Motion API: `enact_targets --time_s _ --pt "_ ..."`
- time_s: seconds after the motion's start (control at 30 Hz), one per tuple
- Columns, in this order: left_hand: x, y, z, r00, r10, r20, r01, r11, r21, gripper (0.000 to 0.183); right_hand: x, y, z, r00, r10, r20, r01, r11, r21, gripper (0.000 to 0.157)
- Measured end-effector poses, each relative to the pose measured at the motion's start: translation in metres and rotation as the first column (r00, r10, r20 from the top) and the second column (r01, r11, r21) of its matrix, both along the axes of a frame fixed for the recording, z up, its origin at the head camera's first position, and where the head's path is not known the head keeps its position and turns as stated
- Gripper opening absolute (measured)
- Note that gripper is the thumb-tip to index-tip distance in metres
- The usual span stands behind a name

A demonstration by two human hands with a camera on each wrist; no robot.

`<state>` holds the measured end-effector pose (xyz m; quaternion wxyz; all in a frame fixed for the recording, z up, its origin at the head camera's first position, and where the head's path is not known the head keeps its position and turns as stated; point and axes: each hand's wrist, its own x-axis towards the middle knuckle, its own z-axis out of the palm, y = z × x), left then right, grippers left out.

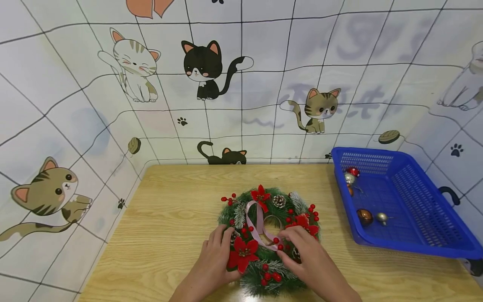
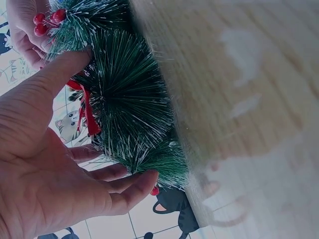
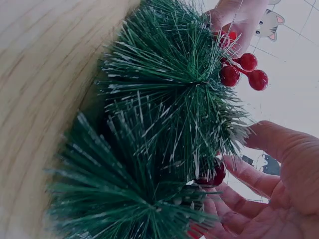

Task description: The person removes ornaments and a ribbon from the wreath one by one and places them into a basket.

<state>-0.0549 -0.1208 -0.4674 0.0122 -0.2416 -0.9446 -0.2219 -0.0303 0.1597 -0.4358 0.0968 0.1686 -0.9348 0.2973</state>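
Note:
A green Christmas wreath [image 1: 274, 268] lies on the wooden table, with red poinsettias, berries, pinecones and frosted sprigs. A pale pink ribbon loop [image 1: 260, 226] hangs across its centre. My left hand [image 1: 215, 256] rests on the wreath's left side beside a red poinsettia [image 1: 243, 253]; in the left wrist view its thumb and fingers spread against the needles [image 2: 129, 94]. My right hand [image 1: 309, 262] reaches over the right side, fingertips near the ribbon and red berries [image 1: 278, 243]. The right wrist view shows its loosely bent fingers [image 3: 249, 177] partly behind the needles.
A blue plastic basket [image 1: 396, 245] stands on the right, holding several small baubles, among them a brown one [image 1: 364, 217] and a silver one [image 1: 382, 217]. Behind the table [image 1: 170, 209] hangs a cat-print sheet [image 1: 226, 126] that also covers both sides.

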Motion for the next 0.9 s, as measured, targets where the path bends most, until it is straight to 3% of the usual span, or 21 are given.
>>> enact_targets --time_s 0.33,0.9 --pt "0.0036 -0.0004 0.0019 0.999 -0.013 0.034 0.013 1.0 0.005 0.1 -0.0037 -0.0025 -0.0039 0.998 0.057 0.027 -0.056 0.998 -0.029 0.042" --pt "0.0099 0.0005 0.0024 0.999 -0.045 0.024 0.046 0.998 -0.039 0.098 -0.0104 -0.0044 -0.0028 0.987 0.027 0.159 -0.047 0.991 0.124 0.028"
